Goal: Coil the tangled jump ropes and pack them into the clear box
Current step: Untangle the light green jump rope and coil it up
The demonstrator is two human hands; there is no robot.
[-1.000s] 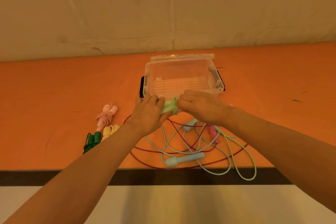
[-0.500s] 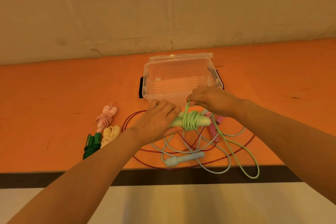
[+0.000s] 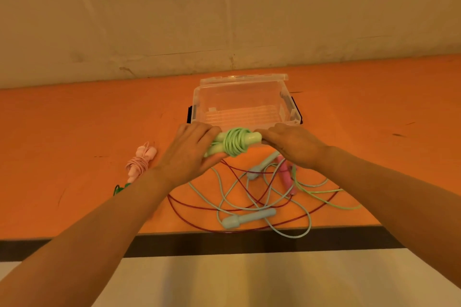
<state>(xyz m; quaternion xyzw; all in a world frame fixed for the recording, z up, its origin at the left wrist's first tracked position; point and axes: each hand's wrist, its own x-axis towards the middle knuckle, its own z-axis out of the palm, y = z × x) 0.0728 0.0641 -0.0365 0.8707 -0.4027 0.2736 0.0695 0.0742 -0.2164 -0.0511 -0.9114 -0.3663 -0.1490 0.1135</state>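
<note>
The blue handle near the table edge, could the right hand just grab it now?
Probably not right away. The right hand is busy holding the green rope with the left hand. Nothing covers the blue handle, so once it lets go, the way looks free.

Five jump ropes, one clear box

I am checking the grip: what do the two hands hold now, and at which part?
Both hold the light green jump rope. The left hand grips the near ends of its handles; the right hand pinches the far handle end, beside the wound cord.
</note>
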